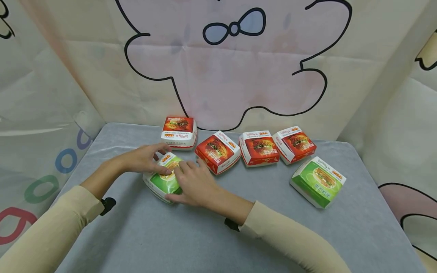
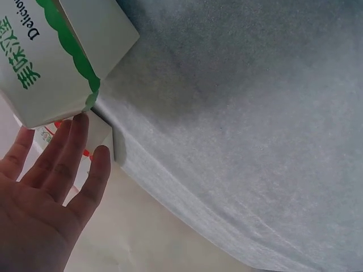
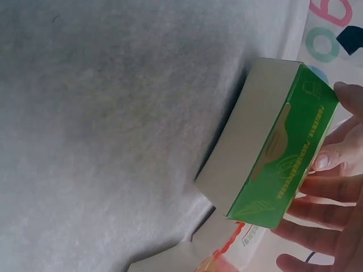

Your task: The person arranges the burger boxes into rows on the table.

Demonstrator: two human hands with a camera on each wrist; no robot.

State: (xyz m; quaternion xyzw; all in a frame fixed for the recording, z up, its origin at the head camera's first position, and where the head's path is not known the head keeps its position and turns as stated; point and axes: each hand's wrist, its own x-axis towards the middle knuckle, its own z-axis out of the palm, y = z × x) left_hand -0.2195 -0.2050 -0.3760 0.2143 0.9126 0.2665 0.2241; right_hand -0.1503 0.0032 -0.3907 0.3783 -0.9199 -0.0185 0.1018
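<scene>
A green-and-white burger box [image 1: 163, 184] sits at the left of the table between both hands. My left hand [image 1: 143, 159] rests at its far left, thumb over the top; in the left wrist view the spread fingers [image 2: 72, 144] touch the box's edge. From the right side, my right hand [image 1: 198, 184] touches the same box, its thumb by the near edge and its fingers over the top. The right wrist view shows those fingers [image 3: 332, 212] lying fairly straight along the green side of the box [image 3: 283, 153]. Parts of the lid are hidden under the hands.
Behind stands a red-and-white burger box [image 1: 178, 132]. Three more red boxes line up rightward: one [image 1: 218, 152], one [image 1: 261, 148] and one [image 1: 295, 144]. Another green box [image 1: 319, 182] lies at the right. Grey cloth covers the table [image 1: 205, 242]; printed sheets [image 1: 222, 76] hang around it.
</scene>
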